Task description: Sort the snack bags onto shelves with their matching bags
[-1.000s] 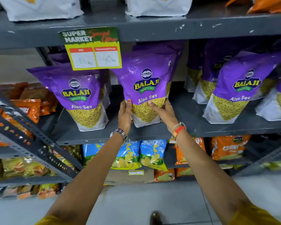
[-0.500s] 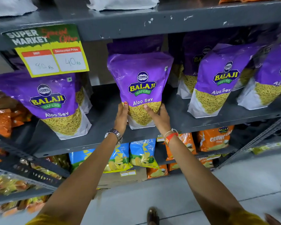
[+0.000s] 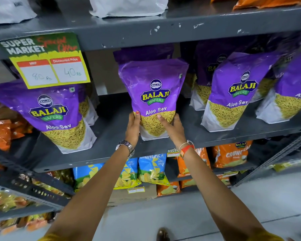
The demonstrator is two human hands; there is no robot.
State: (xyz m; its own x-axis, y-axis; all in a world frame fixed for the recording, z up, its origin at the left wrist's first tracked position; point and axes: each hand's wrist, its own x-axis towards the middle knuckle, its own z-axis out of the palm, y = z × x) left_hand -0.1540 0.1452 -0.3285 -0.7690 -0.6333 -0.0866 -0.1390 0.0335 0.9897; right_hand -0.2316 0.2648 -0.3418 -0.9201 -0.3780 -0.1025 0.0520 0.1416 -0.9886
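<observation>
Hands meet at the foot of a purple bag (image 3: 154, 94) of Aloo Sev, standing upright on a grey metal shelf (image 3: 111, 150) at about chest height. The left hand (image 3: 132, 129) presses flat against the bag's lower left side, fingers together, thumb tip on the front just under the printed name. The right hand (image 3: 174, 128) cups the lower right corner, thumb laid across the clear yellow window and the other fingers wrapped round the side toward the back; how far they reach behind cannot be seen. Both hands clasp the bag between them rather than pinch it.

The bag's long axis runs straight up, and its base sits near the shelf's front edge, about midway along it. More purple bags of the same kind stand to either side: one bag (image 3: 47, 112) toward the left end, leaning forward, and another (image 3: 233, 91) toward the right, with others behind. One more stands directly behind the held bag. A price card (image 3: 47, 66) hangs from the shelf above.

Judging by this, the bag is already among its matches. Both hands are equally near, below and in front of it, so any final nudge would go straight back toward the rear bag before letting go.
</observation>
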